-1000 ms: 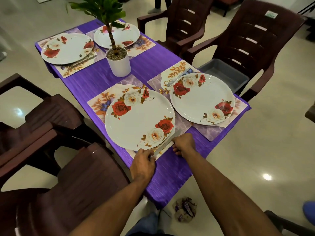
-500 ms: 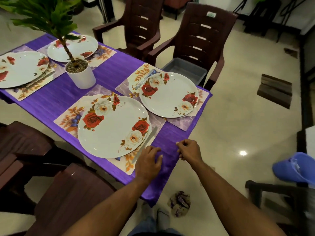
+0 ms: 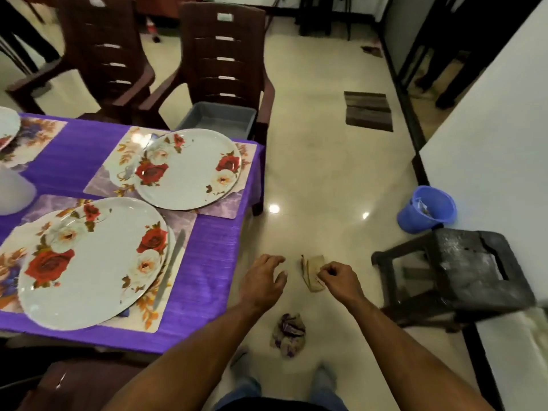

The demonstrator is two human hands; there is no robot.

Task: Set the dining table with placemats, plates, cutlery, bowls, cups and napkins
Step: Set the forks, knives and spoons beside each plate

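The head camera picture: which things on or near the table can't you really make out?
- Far left plate: cut off by the frame's left edge.
- White pot: blurred, its top out of frame.
- Cutlery beside the far plate: blurred, type unclear.
- Blue bucket: contents too small.
- Item at the right hand: blurred, unidentifiable.

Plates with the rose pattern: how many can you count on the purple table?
3. The nearest plate lies beside a knife, another plate sits before the chair, and a third plate is cut off at the left edge; more may lie out of view.
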